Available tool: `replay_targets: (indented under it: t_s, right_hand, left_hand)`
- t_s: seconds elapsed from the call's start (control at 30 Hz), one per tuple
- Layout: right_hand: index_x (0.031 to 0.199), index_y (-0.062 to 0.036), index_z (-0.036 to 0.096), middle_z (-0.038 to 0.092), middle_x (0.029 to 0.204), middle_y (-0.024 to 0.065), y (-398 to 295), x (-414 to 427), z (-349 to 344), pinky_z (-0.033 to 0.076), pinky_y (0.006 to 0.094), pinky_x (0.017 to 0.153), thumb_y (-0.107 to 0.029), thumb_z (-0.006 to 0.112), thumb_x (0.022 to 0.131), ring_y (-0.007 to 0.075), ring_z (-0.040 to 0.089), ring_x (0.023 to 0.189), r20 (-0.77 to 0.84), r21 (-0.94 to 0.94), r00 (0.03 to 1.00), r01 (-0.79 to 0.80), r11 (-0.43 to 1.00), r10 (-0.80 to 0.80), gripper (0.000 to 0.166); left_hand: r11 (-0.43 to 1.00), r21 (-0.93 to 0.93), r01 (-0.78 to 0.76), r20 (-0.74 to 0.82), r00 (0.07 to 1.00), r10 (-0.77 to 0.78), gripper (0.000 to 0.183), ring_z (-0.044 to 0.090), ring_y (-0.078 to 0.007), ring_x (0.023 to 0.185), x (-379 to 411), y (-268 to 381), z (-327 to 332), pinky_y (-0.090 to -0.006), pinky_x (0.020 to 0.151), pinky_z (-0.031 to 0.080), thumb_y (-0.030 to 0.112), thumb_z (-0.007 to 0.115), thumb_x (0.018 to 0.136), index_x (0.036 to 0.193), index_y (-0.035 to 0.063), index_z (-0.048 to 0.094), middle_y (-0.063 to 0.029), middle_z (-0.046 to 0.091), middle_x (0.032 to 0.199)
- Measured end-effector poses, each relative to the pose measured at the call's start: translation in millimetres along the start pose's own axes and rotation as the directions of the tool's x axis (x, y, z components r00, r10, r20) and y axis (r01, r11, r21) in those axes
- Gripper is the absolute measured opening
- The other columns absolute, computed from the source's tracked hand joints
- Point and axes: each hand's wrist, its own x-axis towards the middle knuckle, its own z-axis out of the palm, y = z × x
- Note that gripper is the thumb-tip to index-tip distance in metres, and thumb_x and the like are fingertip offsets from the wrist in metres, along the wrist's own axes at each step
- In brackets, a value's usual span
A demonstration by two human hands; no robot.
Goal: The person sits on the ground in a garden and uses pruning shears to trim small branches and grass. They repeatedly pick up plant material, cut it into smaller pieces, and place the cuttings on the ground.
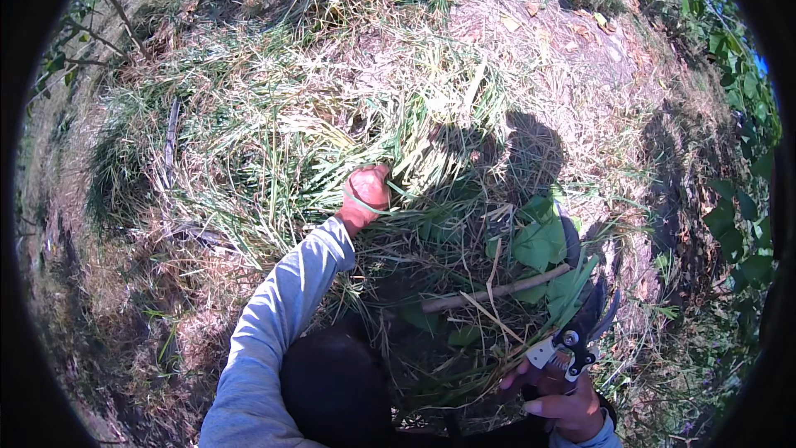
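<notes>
My left hand point(368, 190) is closed in a fist on a bunch of cut grass point(410, 158). One green blade of grass lies across the back of this hand, and the fingertips are hidden. At lower right, my right hand point(569, 407) holds pruning shears point(572, 345) with pale handles, their dark jaws parted and pointing away from me. Long green leaf blades point(575, 292) lie alongside the jaws. Between the hands rests a wooden stick or tool handle point(497, 289), and a dark curved strip, possibly a sickle blade point(569, 230), shows near its right end.
Broad green leaves point(540, 242) lie in the shade ahead of the shears. Loose cut grass point(249, 118) covers much of the ground. A thin bare branch point(118, 9) stands at upper left, and leafy vines point(749, 87) line the right edge. My dark-covered knee point(336, 386) is below.
</notes>
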Motion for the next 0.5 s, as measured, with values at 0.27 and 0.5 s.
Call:
replay_targets:
  t_s: [0.27,0.5]
  right_hand:
    - [0.118,0.0022,0.054,0.063,0.106,0.0138,3,4,-7,0.051,0.0519,0.095,0.004,0.075,0.062,0.0370,0.066,0.106,0.059,-0.026,0.998,-0.017,1.000,0.019,0.060]
    - [0.118,0.0025,0.054,0.063,0.107,0.0136,-1,3,1,0.051,0.0516,0.096,0.003,0.076,0.061,0.0372,0.066,0.106,0.004,-0.025,1.000,-0.021,0.999,0.021,0.061]
  left_hand:
    - [0.985,-0.144,-0.096,-0.039,0.995,0.091,0.020,0.060,-0.0398,0.086,-32,27,-11,-0.0492,0.083,0.047,0.014,0.072,0.071,0.087,0.0056,0.062,-0.0172,0.063,0.087]
    - [0.975,-0.120,-0.185,-0.104,0.979,0.173,0.016,0.058,-0.0379,0.084,-36,54,-19,-0.0473,0.083,0.046,0.012,0.068,0.079,0.089,0.0052,0.058,-0.0163,0.060,0.083]
